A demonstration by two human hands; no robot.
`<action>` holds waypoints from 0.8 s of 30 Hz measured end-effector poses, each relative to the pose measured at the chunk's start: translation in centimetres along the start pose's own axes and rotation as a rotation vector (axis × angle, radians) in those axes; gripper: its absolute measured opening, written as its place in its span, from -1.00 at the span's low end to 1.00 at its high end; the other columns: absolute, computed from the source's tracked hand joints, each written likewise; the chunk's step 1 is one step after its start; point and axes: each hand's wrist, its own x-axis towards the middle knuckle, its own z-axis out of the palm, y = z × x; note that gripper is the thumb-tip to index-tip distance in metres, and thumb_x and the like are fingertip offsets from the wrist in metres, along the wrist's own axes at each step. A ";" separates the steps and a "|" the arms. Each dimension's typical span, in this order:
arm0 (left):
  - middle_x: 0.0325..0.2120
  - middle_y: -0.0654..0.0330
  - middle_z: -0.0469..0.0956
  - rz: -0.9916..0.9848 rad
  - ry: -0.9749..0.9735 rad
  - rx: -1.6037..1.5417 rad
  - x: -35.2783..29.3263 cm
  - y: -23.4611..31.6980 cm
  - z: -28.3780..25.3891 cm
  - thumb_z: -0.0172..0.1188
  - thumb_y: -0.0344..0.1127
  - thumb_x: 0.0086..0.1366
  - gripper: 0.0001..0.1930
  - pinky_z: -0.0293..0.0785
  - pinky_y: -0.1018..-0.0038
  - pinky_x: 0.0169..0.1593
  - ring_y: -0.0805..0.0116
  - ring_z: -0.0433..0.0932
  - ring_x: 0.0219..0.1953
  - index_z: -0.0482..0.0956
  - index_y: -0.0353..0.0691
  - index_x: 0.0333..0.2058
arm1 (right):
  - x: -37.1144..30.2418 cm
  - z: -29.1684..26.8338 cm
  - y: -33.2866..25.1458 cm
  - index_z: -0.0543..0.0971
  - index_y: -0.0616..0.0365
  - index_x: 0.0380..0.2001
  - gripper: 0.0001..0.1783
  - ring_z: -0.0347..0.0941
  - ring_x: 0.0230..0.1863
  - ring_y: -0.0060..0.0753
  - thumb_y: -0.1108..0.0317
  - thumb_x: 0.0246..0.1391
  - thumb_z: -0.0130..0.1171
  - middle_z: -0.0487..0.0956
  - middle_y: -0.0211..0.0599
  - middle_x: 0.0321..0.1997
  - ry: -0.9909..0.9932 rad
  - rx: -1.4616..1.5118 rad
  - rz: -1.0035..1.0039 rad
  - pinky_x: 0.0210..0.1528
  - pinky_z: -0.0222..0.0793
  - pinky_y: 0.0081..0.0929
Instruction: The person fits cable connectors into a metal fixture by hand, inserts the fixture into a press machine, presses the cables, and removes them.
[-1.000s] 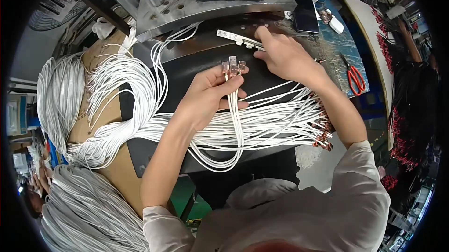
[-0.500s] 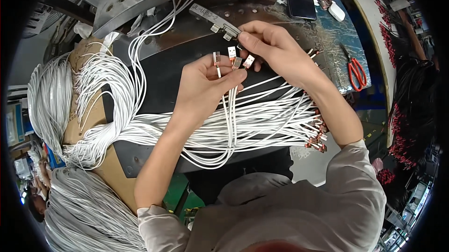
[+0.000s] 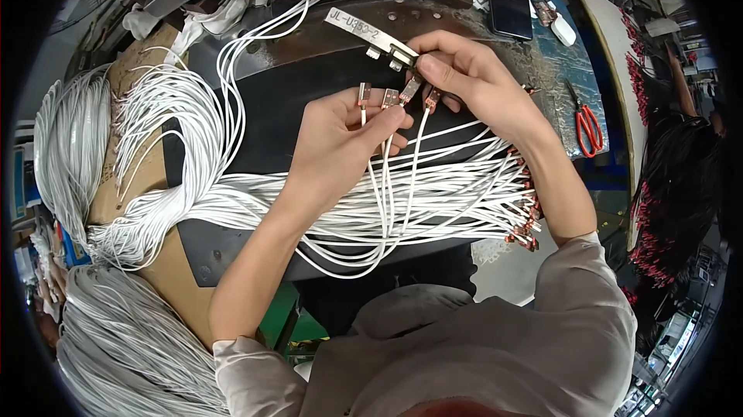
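Honestly, I worry my left hand (image 3: pixel 344 142), pinching several white wires (image 3: pixel 385 185), lets one slip as my right hand (image 3: pixel 464 80), grasping one terminal (image 3: pixel 410 89), tugs near the counter's (image 3: pixel 263 107) far edge.

White wires (image 3: pixel 433 208) showing coppery terminal ends (image 3: pixel 522 227), scissors (image 3: pixel 588 126) sporting red handles, desk (image 3: pixel 263 119) looking black, sleeves (image 3: pixel 588 324) looking grey-beige.

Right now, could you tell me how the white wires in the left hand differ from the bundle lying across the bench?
The wires in the left hand stand upright with their metal terminals pointing up; the bundle on the bench lies flat, its terminals pointing right. The held wires are only a few; the bundle holds many. The right hand pinches one held terminal; the bundle is untouched. Both are thin white wires with copper-coloured ends.
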 end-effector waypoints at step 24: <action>-0.52 0.26 0.56 -0.204 -0.117 0.075 0.0 1.9 -1.1 0.33 -0.16 0.28 -0.66 0.60 0.57 -0.46 0.57 0.54 -0.50 0.68 -0.43 -0.30 | -0.2 -0.9 -0.2 0.52 0.29 -0.01 -0.63 0.52 -0.22 -0.66 0.39 0.15 0.30 0.65 -0.29 -0.19 -0.178 -0.011 -0.060 -0.20 0.43 -0.68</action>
